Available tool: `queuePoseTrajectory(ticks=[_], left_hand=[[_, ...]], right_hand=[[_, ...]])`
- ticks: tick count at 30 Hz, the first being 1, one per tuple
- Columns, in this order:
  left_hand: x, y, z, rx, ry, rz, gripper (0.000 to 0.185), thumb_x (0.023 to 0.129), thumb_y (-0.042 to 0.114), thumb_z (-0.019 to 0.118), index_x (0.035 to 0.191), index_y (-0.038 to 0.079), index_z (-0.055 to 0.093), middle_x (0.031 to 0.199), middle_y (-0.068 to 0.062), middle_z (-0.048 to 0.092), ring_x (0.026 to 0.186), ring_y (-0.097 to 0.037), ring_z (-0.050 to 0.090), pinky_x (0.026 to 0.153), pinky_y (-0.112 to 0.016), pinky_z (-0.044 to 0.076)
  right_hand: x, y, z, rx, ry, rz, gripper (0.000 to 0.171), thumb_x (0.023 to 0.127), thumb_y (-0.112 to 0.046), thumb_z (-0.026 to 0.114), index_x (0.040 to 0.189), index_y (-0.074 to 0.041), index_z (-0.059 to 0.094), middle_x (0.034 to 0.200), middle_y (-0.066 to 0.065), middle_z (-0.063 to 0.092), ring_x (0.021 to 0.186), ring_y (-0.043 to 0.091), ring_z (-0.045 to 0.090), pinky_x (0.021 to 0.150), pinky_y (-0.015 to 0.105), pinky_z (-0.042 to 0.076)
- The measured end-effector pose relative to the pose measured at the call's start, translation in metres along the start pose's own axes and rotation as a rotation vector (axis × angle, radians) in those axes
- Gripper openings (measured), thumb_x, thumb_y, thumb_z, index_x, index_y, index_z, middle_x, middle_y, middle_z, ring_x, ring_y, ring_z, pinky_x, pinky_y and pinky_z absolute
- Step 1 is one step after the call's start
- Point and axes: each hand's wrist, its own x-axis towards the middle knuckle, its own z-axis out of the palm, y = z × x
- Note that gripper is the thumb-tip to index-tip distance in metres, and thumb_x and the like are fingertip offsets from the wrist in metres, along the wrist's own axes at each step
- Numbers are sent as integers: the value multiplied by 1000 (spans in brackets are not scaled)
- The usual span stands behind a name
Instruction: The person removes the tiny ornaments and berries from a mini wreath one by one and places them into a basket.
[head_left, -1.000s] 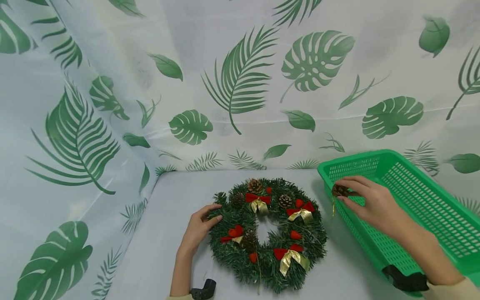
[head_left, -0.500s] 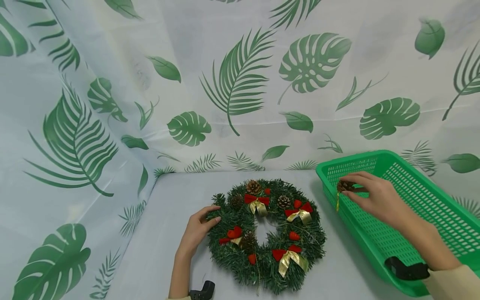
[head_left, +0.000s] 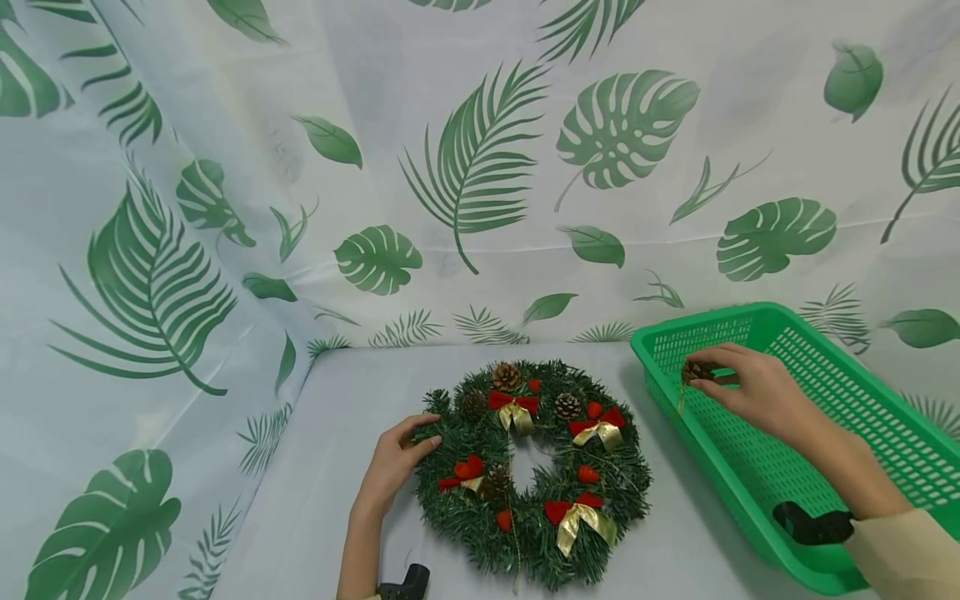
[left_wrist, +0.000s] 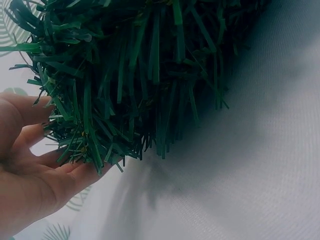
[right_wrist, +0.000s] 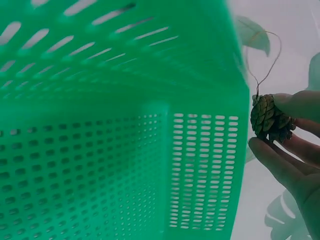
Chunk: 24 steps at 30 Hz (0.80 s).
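Observation:
A green tinsel wreath (head_left: 626, 487) lies on the white table, dressed with pine cones, red-and-gold bows and small red ornaments. My left hand (head_left: 396, 460) holds its left edge, thumb and fingers at either side of the tinsel (left_wrist: 125, 85) in the left wrist view. Between the thumb and fingers of my right hand (head_left: 757, 392) is a brown pine cone (head_left: 697, 372), pinched over the near-left part of a green basket (head_left: 712, 467). A thin gold string loop (right_wrist: 276, 56) hangs from the pine cone (right_wrist: 267, 119).
The perforated basket stands at the right of the table, its long side slanting toward the front. Leaf-printed white cloth (head_left: 480, 167) rises behind the table and along the left. A strip of bare tabletop (head_left: 675, 533) lies between wreath and basket.
My right hand has moved slightly right with the pine cone, from the basket's left rim to farther over the basket. The left hand keeps its place on the wreath.

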Motion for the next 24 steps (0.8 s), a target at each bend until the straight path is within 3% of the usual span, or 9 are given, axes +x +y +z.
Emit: queuePoseTrajectory(ticks=[17, 24], left_hand=[[-1, 1, -2, 15, -1, -5, 39, 99, 23, 71, 137, 18, 66, 159, -12, 47, 151, -41, 36, 113, -63, 39], [0, 2, -1, 25, 1, -8, 39, 98, 24, 72, 137, 19, 66, 157, -11, 48, 148, -40, 41, 111, -62, 41]], right_hand=[[2, 20, 17, -28, -176, 46, 32, 81, 0, 83, 110, 7, 73, 104, 26, 70, 87, 41, 69, 66, 47, 59], [0, 25, 28, -26, -222, 16, 30, 78, 3, 83, 107, 8, 73, 95, 20, 72, 80, 34, 69, 63, 44, 57]])
